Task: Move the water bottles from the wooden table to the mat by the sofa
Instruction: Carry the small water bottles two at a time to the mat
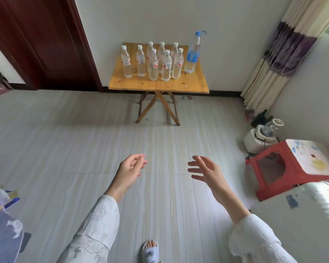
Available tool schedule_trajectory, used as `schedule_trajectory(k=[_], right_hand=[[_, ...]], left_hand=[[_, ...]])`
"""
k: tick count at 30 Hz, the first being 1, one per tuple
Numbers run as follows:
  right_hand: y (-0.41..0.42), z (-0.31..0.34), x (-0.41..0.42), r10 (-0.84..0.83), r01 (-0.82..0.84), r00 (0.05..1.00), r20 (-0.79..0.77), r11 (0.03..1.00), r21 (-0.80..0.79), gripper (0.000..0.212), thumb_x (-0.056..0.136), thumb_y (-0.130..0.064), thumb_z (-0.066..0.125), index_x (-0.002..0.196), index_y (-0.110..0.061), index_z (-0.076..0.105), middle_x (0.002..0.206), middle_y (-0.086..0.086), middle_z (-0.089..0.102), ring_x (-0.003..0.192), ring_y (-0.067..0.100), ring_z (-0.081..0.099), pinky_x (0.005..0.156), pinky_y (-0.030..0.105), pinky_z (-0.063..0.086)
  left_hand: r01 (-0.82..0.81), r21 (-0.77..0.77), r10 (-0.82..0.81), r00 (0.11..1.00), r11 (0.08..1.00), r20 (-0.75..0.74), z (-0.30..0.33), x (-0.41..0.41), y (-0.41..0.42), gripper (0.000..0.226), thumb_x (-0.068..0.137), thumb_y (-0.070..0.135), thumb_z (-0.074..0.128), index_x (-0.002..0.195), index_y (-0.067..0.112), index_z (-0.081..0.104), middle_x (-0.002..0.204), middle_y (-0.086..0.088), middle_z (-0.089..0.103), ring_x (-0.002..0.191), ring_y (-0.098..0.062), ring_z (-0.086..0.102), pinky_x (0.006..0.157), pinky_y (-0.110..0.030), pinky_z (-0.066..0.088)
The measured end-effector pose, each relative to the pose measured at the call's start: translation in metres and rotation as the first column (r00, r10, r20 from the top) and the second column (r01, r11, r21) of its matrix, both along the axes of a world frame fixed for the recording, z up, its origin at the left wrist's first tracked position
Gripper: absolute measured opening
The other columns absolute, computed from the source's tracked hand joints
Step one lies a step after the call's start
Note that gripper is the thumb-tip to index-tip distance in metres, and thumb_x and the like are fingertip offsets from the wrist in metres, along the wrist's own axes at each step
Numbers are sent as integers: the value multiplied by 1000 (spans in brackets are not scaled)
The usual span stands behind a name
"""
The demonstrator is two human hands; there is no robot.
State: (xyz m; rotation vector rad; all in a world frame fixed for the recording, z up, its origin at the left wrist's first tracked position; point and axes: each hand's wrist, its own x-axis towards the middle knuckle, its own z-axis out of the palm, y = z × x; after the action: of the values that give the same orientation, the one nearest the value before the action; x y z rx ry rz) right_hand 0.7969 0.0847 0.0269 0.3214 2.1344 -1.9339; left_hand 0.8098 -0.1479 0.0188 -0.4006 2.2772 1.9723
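Bottles: eight small clear water bottles (158,61) with white caps stand upright in a tight cluster on the wooden table (160,83) against the far wall; they look full or close to it.
Large bottle: a taller bottle with a blue label (193,53) stands at the table's right rim, just beside the cluster.
Left hand: the left hand (130,168) hangs over the floor, fingers loosely curled toward the thumb, holding nothing.
Right hand: the right hand (205,170) has its fingers spread and empty, well apart from the table.
Mat and sofa: neither can be identified with certainty in this view.
Handling, small bottles: likely moderately heavy with water; thin plastic walls probably dent under a hard squeeze, and the smooth sides may slip.
Handling, large bottle: probably the heaviest, and top-heavy when tilted.
Where to hold: around the labelled mid-body with a full wrap, or under the cap collar at the neck.
Risk: the cluster is tight, so lifting an inner bottle could topple its neighbours; the outer ones seem easier first.
Progress: judged as the start, with every visible bottle on the table.
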Motion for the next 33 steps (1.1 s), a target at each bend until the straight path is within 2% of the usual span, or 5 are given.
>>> schedule_trajectory(k=[9,18,26,31,33], right_hand=[[3,0,-189,-104,104,995,-12,995,-7,26,92,-32,47,108,-15,59,99,5,69,89,21,68,81,37,55],[4,-3,-421,-10,11,999,-51,1000,18,16,91,-34,48,95,-25,60,94,1,69,85,16,68,77,33,55],[-8,-2,-580,72,-71,997,-27,997,31,22,91,-34,47,104,-21,59,94,-3,69,85,13,68,76,31,55],[-10,-12,-659,42,-41,999,-4,998,54,26,91,-32,47,110,-16,56,96,2,68,84,14,66,68,23,56],[-12,-16,-695,28,-27,1000,-8,995,95,29,91,-32,47,112,-15,56,99,4,67,87,16,65,71,28,56]], left_hand=[[84,16,-85,996,996,40,0,-191,1,20,94,25,43,107,18,56,97,6,64,101,-12,59,86,-29,47],[16,-23,-15,999,1000,48,-2,-400,-4,19,94,27,42,108,22,55,100,8,63,104,-11,57,92,-32,47],[-9,-44,10,999,999,41,1,-547,-3,19,94,27,42,108,22,54,104,4,62,102,-10,57,90,-30,46],[22,-58,-18,998,998,65,-13,-637,-1,22,92,29,47,112,24,52,116,-1,59,109,-14,55,99,-37,45],[42,-77,-38,998,996,53,-19,-678,-1,29,92,29,47,120,22,50,123,-3,57,111,-14,54,100,-38,44]])
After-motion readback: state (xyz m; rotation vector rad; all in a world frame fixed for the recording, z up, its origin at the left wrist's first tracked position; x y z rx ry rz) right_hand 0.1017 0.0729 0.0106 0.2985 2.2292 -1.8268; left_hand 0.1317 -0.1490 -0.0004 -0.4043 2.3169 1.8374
